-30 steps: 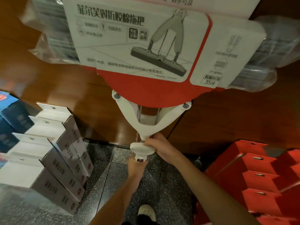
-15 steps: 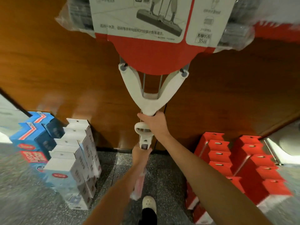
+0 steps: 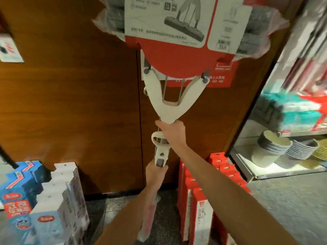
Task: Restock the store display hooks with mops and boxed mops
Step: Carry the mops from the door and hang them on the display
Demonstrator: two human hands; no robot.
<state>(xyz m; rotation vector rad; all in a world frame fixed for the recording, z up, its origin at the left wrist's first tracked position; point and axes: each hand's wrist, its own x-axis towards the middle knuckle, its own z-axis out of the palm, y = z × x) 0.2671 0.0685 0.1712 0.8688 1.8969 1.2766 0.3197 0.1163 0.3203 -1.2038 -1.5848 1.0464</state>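
You hold the mop (image 3: 174, 110) head-up. Its long axis runs almost straight up from the floor to the top of the view, with the lower end leaning slightly to your left. Your right hand (image 3: 172, 132) is the upper 1, fingers curled tight round the shaft just under the white fork. Your left hand (image 3: 155, 172) is clamped on the shaft lower down, just below the wringer lever. The carded head (image 3: 177, 55) sits well above both hands, close in front of the wood panel (image 3: 79, 103), and any hook behind it is hidden. So the lift should run along the shaft, upward, with the right hand steering because it is nearer the head. Red boxes (image 3: 198, 206) stand low on your right.
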